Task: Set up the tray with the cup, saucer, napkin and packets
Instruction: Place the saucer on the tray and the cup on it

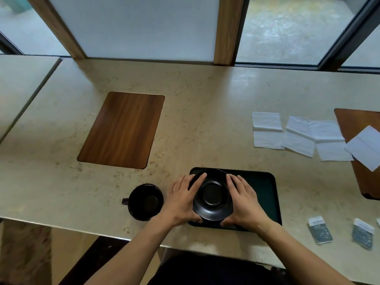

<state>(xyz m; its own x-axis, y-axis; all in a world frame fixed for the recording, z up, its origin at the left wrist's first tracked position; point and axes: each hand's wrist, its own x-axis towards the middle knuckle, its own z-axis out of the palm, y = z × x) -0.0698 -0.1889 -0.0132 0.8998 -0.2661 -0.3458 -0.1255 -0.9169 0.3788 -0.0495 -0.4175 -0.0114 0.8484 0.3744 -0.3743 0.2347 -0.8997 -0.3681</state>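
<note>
A black saucer (212, 197) sits over the left half of the dark rectangular tray (265, 188). My left hand (183, 200) grips its left rim and my right hand (243, 200) grips its right rim. Whether the saucer rests on the tray or hovers just above it is unclear. Left of the tray, a black cup (146, 201) stands upright on the counter with its handle pointing left. Several white napkins (298, 135) lie spread out at the far right. Two grey packets (319, 230) (363, 233) lie near the front edge on the right.
A wooden inlay panel (123, 129) is set into the beige counter, left of centre. Another wooden board (362, 145) sits at the right edge, with a napkin partly on it. Windows and wooden posts line the counter's back. The counter's front edge runs just below the tray.
</note>
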